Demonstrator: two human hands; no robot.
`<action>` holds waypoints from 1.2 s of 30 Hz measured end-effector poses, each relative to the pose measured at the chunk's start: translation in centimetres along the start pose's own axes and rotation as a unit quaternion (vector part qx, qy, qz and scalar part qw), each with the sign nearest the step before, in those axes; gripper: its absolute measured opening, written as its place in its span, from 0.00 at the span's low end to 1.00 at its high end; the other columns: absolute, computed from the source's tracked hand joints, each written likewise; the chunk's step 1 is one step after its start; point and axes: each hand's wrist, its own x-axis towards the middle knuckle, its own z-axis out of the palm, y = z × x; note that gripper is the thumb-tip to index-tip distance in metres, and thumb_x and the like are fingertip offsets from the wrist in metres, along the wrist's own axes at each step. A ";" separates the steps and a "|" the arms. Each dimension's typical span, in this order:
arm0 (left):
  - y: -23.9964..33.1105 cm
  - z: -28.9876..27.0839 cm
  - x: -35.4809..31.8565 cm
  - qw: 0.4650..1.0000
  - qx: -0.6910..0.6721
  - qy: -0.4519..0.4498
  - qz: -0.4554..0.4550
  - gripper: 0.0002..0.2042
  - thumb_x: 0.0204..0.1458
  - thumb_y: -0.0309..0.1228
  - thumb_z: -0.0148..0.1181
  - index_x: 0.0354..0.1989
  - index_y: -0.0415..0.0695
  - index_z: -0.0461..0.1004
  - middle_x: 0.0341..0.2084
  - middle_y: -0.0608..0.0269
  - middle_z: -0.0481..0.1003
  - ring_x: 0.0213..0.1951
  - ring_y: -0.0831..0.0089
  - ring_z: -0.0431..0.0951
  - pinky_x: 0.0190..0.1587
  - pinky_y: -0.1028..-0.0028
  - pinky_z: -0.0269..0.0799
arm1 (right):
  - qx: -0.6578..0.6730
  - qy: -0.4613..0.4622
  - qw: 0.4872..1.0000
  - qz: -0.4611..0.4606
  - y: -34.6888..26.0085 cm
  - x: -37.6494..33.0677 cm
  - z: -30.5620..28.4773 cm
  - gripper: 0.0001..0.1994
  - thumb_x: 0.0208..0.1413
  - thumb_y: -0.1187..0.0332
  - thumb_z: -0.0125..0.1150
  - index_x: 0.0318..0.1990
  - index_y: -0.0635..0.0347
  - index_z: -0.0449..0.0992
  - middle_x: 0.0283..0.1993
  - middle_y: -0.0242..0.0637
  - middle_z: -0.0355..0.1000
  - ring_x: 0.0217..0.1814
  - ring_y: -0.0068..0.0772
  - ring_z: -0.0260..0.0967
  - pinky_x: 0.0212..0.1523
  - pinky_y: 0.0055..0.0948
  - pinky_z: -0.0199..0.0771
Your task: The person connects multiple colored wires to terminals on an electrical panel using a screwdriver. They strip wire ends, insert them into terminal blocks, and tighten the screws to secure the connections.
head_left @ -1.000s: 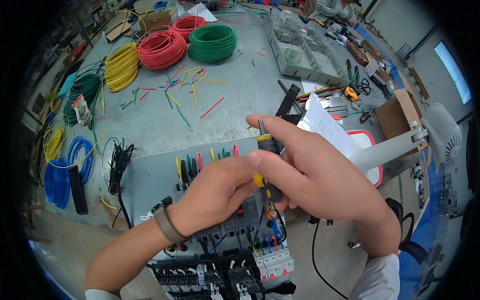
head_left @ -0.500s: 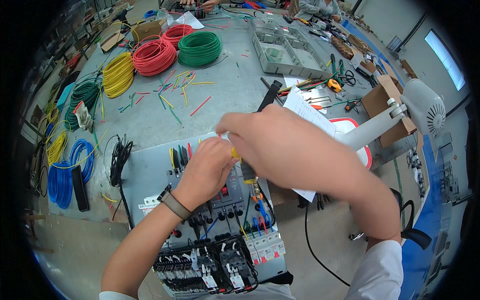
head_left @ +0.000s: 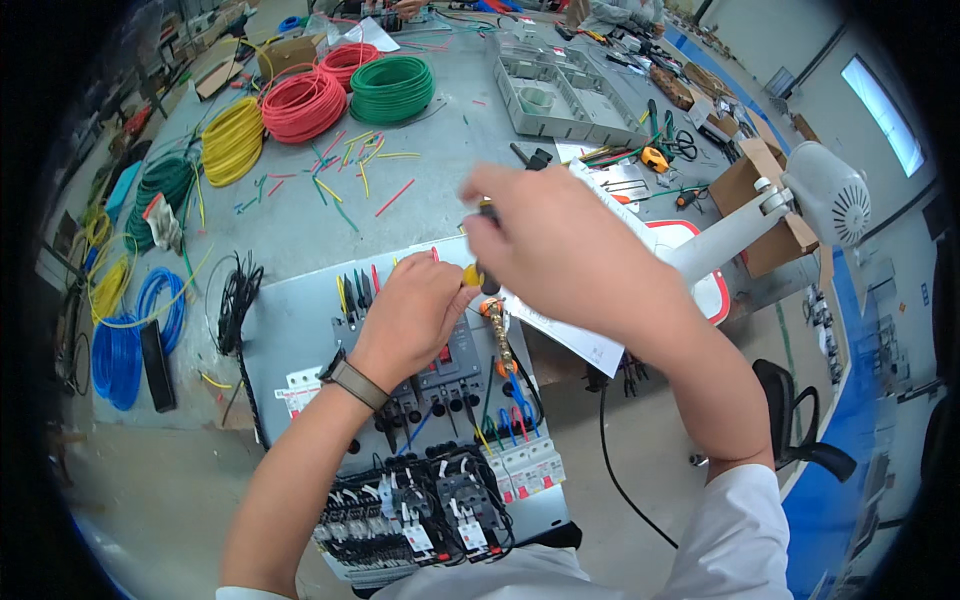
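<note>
My left hand (head_left: pixel 418 308), with a grey watch band on its wrist, lies over the top end of a grey circuit breaker (head_left: pixel 452 366). Its fingers are curled, and what they pinch is hidden; a bit of red shows by the fingertips. My right hand (head_left: pixel 525 235) is closed round a black and yellow tool handle (head_left: pixel 484 278) just beside my left thumb. The tool's working end is out of sight, so its kind cannot be told. Below the breaker, on the mounting plate (head_left: pixel 285 335), sit black contactors (head_left: pixel 440 505) with white tags and a row of white miniature breakers (head_left: pixel 524 470).
Red (head_left: pixel 303 106), green (head_left: pixel 392 90), yellow (head_left: pixel 232 142) and blue (head_left: pixel 117 364) wire coils lie at the back and left. Cut wire pieces (head_left: pixel 395 197) are scattered ahead. A grey plastic box (head_left: pixel 570 100), paper sheet (head_left: pixel 585 343) and white jointed arm (head_left: pixel 730 240) are to the right.
My right hand has lifted and shifted slightly, uncovering more of the terminals beside the breaker. The left hand keeps its place on the breaker. The whole view has shifted a little.
</note>
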 end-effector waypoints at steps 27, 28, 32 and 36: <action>0.2 0.2 -0.4 1.000 0.015 0.022 0.015 0.09 0.72 0.32 0.59 0.42 0.38 0.79 0.36 0.49 0.81 0.46 0.46 0.79 0.63 0.53 0.72 | -0.180 -0.137 0.959 -0.171 -3.2 0.0 -3.2 0.11 0.59 0.73 0.66 0.48 0.63 0.86 0.32 0.43 0.81 0.38 0.53 0.83 0.39 0.47 0.82; 0.4 0.2 -0.1 1.000 -0.016 0.021 0.003 0.09 0.72 0.32 0.58 0.43 0.38 0.79 0.36 0.49 0.81 0.46 0.46 0.79 0.63 0.54 0.71 | -0.131 -0.052 0.977 -0.162 -2.2 -0.3 -1.0 0.13 0.60 0.70 0.66 0.51 0.63 0.84 0.26 0.46 0.79 0.31 0.57 0.81 0.35 0.48 0.82; -0.5 0.7 -0.3 1.000 0.006 0.026 0.004 0.09 0.71 0.32 0.60 0.41 0.40 0.79 0.33 0.50 0.79 0.46 0.48 0.79 0.63 0.53 0.71 | -0.198 -0.115 0.970 -0.088 -2.2 -0.5 -1.1 0.13 0.63 0.67 0.67 0.52 0.63 0.85 0.28 0.49 0.81 0.35 0.56 0.83 0.37 0.49 0.82; -0.8 0.2 -0.6 0.998 0.042 -0.026 -0.026 0.09 0.70 0.32 0.61 0.40 0.40 0.79 0.31 0.50 0.78 0.44 0.48 0.79 0.63 0.53 0.71 | -0.203 -0.168 0.961 -0.084 -2.7 -1.6 -4.8 0.08 0.54 0.71 0.72 0.39 0.64 0.87 0.31 0.52 0.83 0.35 0.56 0.85 0.39 0.49 0.85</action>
